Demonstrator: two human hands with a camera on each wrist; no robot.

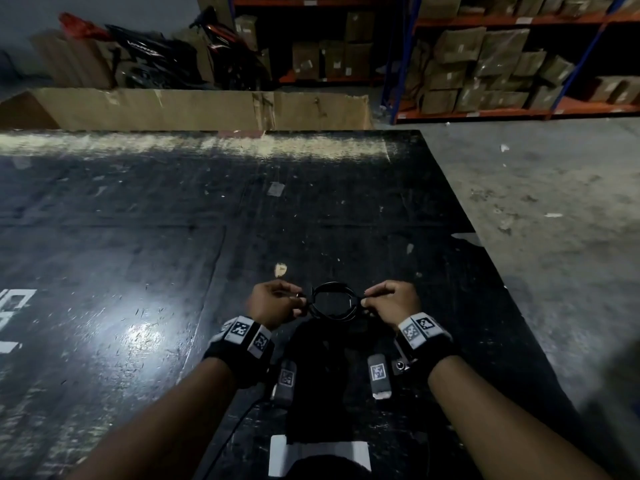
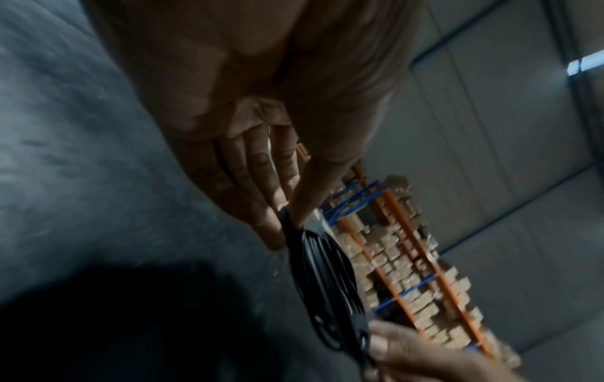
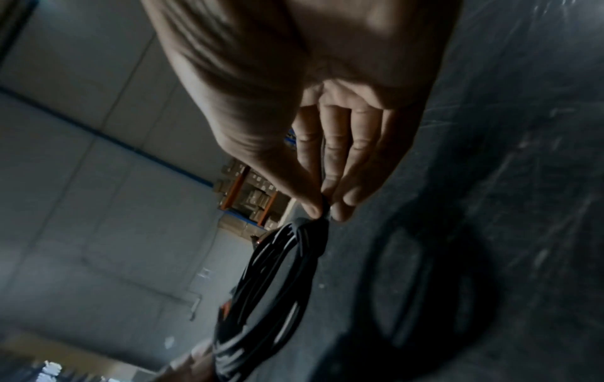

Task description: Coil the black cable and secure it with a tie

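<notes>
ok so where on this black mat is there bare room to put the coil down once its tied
The widest bare stretch of the black mat lies left of and beyond the hands, up to the cardboard box. A narrower strip runs right of the right hand to the mat edge. It is crowded below the cable coil, between the wrists.

I'm looking down on a black, scuffed work surface (image 1: 145, 216) with a bright glare patch near my left and a pale, worn strip along its far edge. Beyond that edge stands a long flattened cardboard sheet (image 1: 194, 107). Behind it, against a grey wall (image 1: 41, 12), two motor scooters (image 1: 162, 53) are parked, one draped with something red. To the right lies a grey concrete floor (image 1: 554, 188) flecked with scraps of litter. Blue-and-orange shelving racks (image 1: 575, 64) line the back, stacked with brown cardboard boxes (image 1: 460, 46). The room is dim overall.
</notes>
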